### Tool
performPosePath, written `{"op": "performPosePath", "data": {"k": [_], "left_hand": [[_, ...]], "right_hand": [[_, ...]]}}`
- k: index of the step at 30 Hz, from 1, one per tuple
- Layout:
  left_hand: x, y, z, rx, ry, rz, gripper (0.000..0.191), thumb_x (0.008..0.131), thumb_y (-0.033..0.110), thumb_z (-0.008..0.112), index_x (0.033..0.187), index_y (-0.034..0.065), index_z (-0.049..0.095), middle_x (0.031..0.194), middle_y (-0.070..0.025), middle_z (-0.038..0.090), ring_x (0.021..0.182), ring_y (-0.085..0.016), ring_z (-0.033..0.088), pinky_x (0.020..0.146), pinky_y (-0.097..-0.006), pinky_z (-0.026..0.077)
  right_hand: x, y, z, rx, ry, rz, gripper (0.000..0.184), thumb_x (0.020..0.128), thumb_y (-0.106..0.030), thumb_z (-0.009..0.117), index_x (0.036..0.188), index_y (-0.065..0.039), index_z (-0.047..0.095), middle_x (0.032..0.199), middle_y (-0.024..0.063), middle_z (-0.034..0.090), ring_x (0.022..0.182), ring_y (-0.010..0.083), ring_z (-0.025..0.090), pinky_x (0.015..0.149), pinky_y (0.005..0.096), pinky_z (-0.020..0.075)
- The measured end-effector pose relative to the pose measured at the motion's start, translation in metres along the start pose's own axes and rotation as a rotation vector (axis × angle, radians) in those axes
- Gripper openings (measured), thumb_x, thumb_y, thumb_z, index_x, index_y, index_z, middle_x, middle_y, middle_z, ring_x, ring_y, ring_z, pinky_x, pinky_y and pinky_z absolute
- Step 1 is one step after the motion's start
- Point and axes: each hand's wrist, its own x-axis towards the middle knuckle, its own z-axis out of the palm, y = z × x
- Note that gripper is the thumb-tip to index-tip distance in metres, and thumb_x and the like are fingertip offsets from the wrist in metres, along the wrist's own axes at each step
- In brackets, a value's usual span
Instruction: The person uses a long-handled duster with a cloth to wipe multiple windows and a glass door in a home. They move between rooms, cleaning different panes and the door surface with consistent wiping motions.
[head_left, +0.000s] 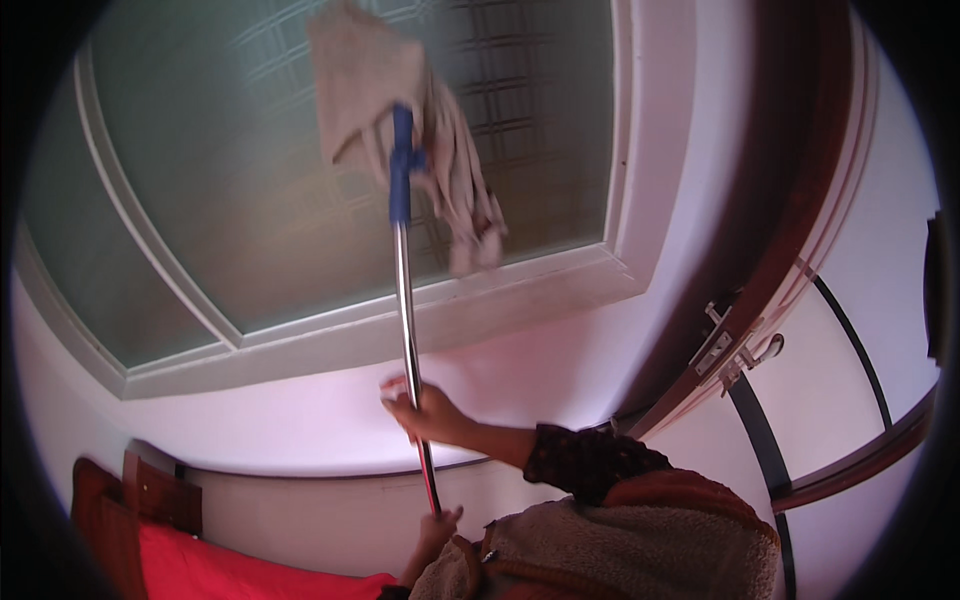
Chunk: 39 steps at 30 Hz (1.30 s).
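A shiny metal pole rises in front of me, with my right hand wrapped around its middle part. Lower down, at the pole's bottom end, my left hand grips it near my body. At its upper end a blue plastic joint is fitted. Over the head hangs a beige cloth, its loose folds trailing down on the right. The cloth lies before a frosted window pane; whether it touches the glass I cannot tell. The tool's head is hidden under it.
A pale window frame borders the panes. To the right stands an open dark brown door with a metal handle and keys in it. At lower left is a wooden headboard beside red bedding. White floor tiles have dark strips.
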Motion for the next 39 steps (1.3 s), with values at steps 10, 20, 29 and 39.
{"op": "performPosePath", "data": {"k": [10,20,29,39], "left_hand": [[0.004,0.200,-0.042,-0.384,-0.094,0.157,0.045,0.090,0.027,0.063,0.052,0.0139,0.043,0.046,0.0044,0.040,0.036,-0.005,0.034,0.035,-0.0246,0.024],[-0.039,-0.071,-0.032,-0.094,-0.145,-0.110,0.047,0.086,0.040,0.067,0.055,0.0068,0.055,0.051,0.0023,0.048,0.045,-0.009,0.044,0.043,-0.0286,0.035],[0.013,0.131,-0.122,-0.387,-0.170,0.074,0.045,0.091,0.031,0.062,0.054,0.0118,0.046,0.047,0.0019,0.043,0.039,-0.008,0.040,0.039,-0.0262,0.031],[0.031,-0.025,-0.175,-0.241,-0.146,-0.063,0.047,0.085,0.039,0.069,0.054,0.0089,0.051,0.050,0.0015,0.049,0.042,-0.010,0.046,0.040,-0.0265,0.036]], "right_hand": [[0.094,-0.111,0.031,-0.100,0.003,-0.327,0.025,0.094,-0.021,0.058,0.113,-0.007,0.050,0.061,-0.0025,0.047,0.045,0.0052,0.045,0.038,0.0228,0.0376],[-0.008,0.114,0.065,-0.024,-0.287,0.154,0.024,0.094,-0.027,0.058,0.103,-0.006,0.053,0.056,-0.0013,0.050,0.043,0.0079,0.049,0.040,0.0249,0.0407],[0.143,-0.050,0.132,-0.114,-0.211,-0.195,0.026,0.094,-0.017,0.058,0.116,-0.006,0.051,0.062,-0.0042,0.048,0.047,0.0048,0.043,0.040,0.0228,0.0363],[0.126,0.081,0.190,-0.006,-0.313,-0.044,0.020,0.094,-0.022,0.058,0.108,-0.008,0.053,0.062,-0.0021,0.051,0.050,0.0067,0.048,0.044,0.0227,0.0383]]}}
